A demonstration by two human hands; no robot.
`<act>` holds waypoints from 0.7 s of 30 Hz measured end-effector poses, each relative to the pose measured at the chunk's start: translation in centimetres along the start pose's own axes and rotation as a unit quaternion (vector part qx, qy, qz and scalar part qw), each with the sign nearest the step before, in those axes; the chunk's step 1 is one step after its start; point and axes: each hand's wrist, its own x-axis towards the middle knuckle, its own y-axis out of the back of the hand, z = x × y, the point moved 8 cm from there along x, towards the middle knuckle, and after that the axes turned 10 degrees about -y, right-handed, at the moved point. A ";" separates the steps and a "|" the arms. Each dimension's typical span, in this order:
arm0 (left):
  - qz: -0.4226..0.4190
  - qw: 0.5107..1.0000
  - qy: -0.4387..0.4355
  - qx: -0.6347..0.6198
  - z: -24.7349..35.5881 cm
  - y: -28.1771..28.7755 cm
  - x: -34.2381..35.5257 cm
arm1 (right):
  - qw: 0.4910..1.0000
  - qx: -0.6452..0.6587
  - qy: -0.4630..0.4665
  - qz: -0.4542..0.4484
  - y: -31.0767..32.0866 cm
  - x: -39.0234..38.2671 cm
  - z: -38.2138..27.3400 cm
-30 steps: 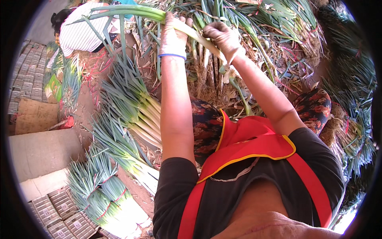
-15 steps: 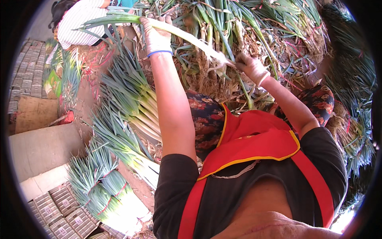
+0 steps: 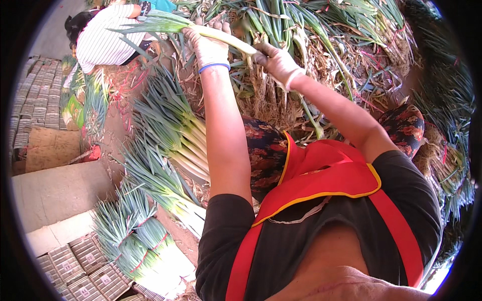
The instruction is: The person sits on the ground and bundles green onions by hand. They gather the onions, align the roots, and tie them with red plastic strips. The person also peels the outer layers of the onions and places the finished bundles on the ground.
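Observation:
A single long green onion (image 3: 226,37) is stretched between my two gloved hands, its green leaves to the left and its pale stalk to the right. My left hand (image 3: 210,45) is closed round the stalk near where the leaves begin. My right hand (image 3: 278,62) has its fingers closed at the stalk's white end, which they hide. Below my hands lie untrimmed green onions (image 3: 266,90) with dry, stringy roots and husks. Left of my left forearm, cleaned green onions (image 3: 188,135) rest side by side with their white stalks toward me.
Tied bundles (image 3: 145,246) of green onions lie at the lower left, beside stacked crates (image 3: 75,263). A person in a striped shirt (image 3: 108,35) bends over at the upper left. More green onions (image 3: 442,125) are piled along the right. A cardboard piece (image 3: 52,148) lies at the left.
My right hand has moved left and up along the onion, closer to my left hand. The loose pale skin at its right end is no longer visible. My left hand has shifted slightly right.

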 end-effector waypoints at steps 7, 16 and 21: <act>-0.048 0.997 0.037 -0.055 0.3 1.1 2.1 | 0.995 0.021 0.054 0.080 -0.4 1.3 0.2; 0.024 0.999 -0.015 0.027 0.2 0.8 0.8 | 0.984 -0.010 0.153 0.087 -1.0 0.3 -1.0; -0.057 0.994 -0.043 0.080 0.6 0.1 0.3 | 0.985 0.149 0.072 0.047 -0.6 0.2 -0.5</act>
